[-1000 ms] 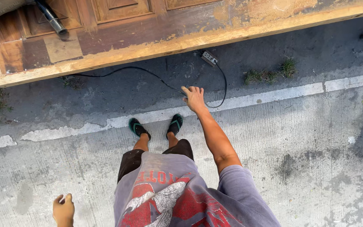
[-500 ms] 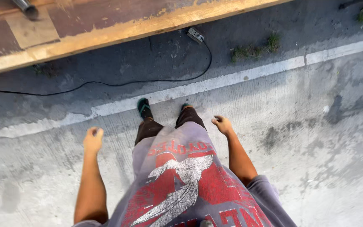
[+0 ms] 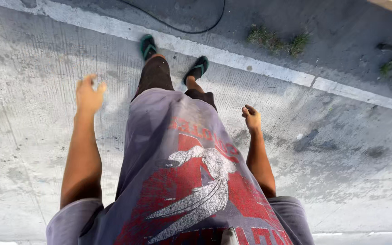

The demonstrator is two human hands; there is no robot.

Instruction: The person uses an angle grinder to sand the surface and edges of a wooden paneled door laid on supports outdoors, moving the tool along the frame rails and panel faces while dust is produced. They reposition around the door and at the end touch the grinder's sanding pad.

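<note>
head view, left hand [image 3: 88, 94] grip open, empty, right hand [image 3: 252, 117] loosely curled, empty, above concrete [image 3: 32, 136]

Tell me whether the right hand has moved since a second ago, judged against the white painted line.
Yes. The right hand was stretched out past the white painted line toward the black cable; now it hangs empty on the near side, beside the shirt.

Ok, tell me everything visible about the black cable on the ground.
The black cable is thin, smooth and looks rubber-sheathed. Only a sagging loop of it shows, lying on the dark pavement beyond the white painted line; both ends run out of the top of the picture. Neither hand touches it. The left hand hangs nearest.
</note>
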